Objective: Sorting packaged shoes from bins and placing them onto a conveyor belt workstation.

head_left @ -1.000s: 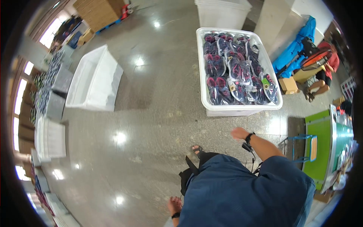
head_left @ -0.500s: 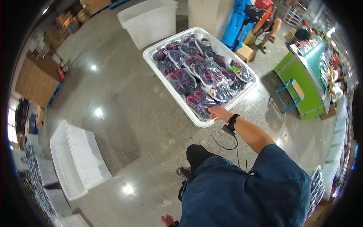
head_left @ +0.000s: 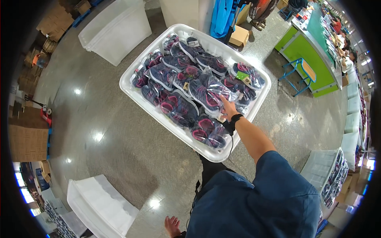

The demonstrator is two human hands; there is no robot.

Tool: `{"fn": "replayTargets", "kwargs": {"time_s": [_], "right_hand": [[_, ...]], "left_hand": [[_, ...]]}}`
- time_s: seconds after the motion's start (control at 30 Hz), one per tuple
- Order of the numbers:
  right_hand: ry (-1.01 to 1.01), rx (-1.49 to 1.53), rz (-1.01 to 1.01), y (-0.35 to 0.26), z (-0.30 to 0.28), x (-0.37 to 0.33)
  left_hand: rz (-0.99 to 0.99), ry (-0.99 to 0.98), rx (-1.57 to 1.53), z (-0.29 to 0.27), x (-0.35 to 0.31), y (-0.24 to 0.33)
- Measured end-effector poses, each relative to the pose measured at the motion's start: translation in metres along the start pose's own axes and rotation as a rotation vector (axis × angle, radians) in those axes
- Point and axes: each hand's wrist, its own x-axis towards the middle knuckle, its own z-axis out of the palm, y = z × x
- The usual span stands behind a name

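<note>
A large white plastic bin (head_left: 133, 89) stands in front of me, heaped with navy sneakers with pink trim, wrapped in clear bags. My right hand (head_left: 229, 109) reaches over its near right side. The fingers are apart, and a fingertip meets the heel end of one bagged sneaker (head_left: 204, 88) on top of the heap. Nearer to me, below this hand, lies another bagged pair (head_left: 208, 133). One sneaker at the right carries a green tag (head_left: 243, 77). My left hand (head_left: 172, 226) hangs low by my side, fingers spread, holding nothing.
White bins stand at the back left (head_left: 119, 31) and near left (head_left: 101, 206). A bin with bagged shoes (head_left: 333, 174) is at my right. Beyond are a blue-framed stool (head_left: 301, 75), a green workbench (head_left: 305, 55) with people, a cardboard box (head_left: 239, 36) and a fan (head_left: 262, 8).
The white bin is now closer and larger in view. My right hand has moved from the bin's near corner up over the heap. More of my left hand shows.
</note>
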Motion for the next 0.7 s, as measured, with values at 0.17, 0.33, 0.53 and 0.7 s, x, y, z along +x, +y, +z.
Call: {"fn": "replayTargets", "kwargs": {"time_s": [0.17,0.33,0.53,0.7], "right_hand": [[0.271,-0.128,0.043,-0.015,0.052,-0.015],[0.451,-0.093,0.091,0.009,0.065,0.025],[0.333,0.210,0.107,0.018,0.041,0.041],[0.058,0.289,0.162,-0.061,0.033,-0.029]], "left_hand": [[0.194,-0.305,0.470,0.076,-0.054,0.062],[0.104,-0.256,0.560,0.089,-0.039,0.099],[0.066,-0.138,0.537,0.086,-0.011,0.151],[0.137,-0.128,0.574,0.109,-0.003,0.191]]}}
